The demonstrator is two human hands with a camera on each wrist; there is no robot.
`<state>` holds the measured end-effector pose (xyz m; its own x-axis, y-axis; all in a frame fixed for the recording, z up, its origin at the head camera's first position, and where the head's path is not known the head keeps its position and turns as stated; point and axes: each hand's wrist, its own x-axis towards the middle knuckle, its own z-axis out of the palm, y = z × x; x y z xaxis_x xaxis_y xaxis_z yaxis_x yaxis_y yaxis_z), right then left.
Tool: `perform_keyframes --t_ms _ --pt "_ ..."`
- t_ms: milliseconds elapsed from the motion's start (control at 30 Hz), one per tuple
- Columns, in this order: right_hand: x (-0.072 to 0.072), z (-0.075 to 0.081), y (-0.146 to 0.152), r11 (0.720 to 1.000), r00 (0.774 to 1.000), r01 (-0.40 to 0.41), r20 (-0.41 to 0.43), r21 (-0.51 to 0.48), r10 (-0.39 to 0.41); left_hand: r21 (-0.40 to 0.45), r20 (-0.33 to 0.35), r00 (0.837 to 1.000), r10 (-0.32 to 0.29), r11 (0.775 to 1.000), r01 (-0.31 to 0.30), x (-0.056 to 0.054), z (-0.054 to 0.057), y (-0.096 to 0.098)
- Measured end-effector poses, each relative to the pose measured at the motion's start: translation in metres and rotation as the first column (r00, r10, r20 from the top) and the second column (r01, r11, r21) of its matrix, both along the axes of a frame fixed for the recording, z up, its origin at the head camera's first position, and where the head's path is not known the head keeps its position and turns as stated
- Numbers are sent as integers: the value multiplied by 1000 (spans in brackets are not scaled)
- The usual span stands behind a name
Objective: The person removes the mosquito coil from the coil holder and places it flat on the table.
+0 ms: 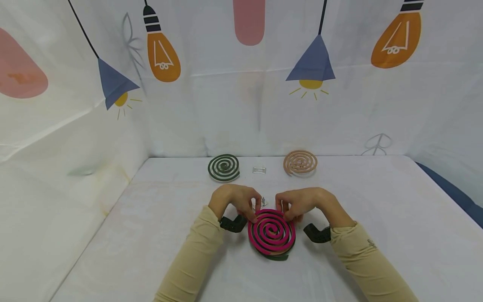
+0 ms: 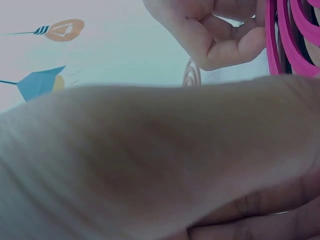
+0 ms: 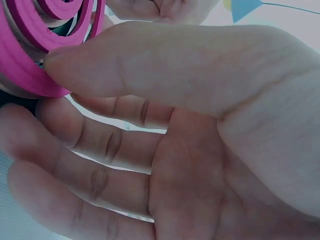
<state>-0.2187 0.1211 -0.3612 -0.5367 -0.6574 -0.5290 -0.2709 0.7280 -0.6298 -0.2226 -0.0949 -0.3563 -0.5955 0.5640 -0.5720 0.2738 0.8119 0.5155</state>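
A pink mosquito coil [image 1: 272, 229] lies on top of a stack at the middle of the table, with tan showing between its rings. Out from under the stack's front edge sticks the tail of a dark green coil [image 1: 278, 258]. My left hand [image 1: 237, 200] pinches the far left rim of the stack, thumb on the pink coil. At the far right rim my right hand [image 1: 302, 202] grips likewise; the right wrist view shows its thumb [image 3: 100, 60] over the pink coil and fingertips at the edge. A small metal stand [image 1: 263, 202] shows between the hands, partly hidden.
Along the table's back edge lie a green coil [image 1: 224, 165] at left and a tan coil [image 1: 300, 162] at right. Between them is a small metal stand [image 1: 259, 170]. A white printed curtain [image 1: 226, 113] hangs right behind the table [image 1: 151, 235].
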Motion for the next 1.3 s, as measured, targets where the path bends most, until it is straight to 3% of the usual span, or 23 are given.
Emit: perform_keyframes --t_ms 567,733,900,1000,1100,1200,1300 --pt "-1 -1 0 999 998 -48 -42 -6 47 27 28 1000 -5 1000 4 -1 -2 -2" --pt "-3 0 1 999 997 -42 -70 -13 41 50 -28 999 -30 998 31 -4 -4 -4" --pt "-7 0 0 998 983 -65 -175 -23 60 60 -156 986 -55 996 65 -8 -1 -9" --pt "-10 0 -1 998 973 -54 -227 -45 43 114 -263 963 -57 989 90 -13 0 -15" --pt "-12 -2 -1 996 971 -28 -238 -80 9 248 -356 934 -5 964 99 -20 -2 -25" --pt "-12 -3 -2 993 969 -14 -247 -117 -15 399 -448 888 102 912 96 -27 -5 -39" --pt "-13 -4 -2 983 960 -8 -276 -183 -43 550 -502 821 272 833 61 -33 -5 -53"
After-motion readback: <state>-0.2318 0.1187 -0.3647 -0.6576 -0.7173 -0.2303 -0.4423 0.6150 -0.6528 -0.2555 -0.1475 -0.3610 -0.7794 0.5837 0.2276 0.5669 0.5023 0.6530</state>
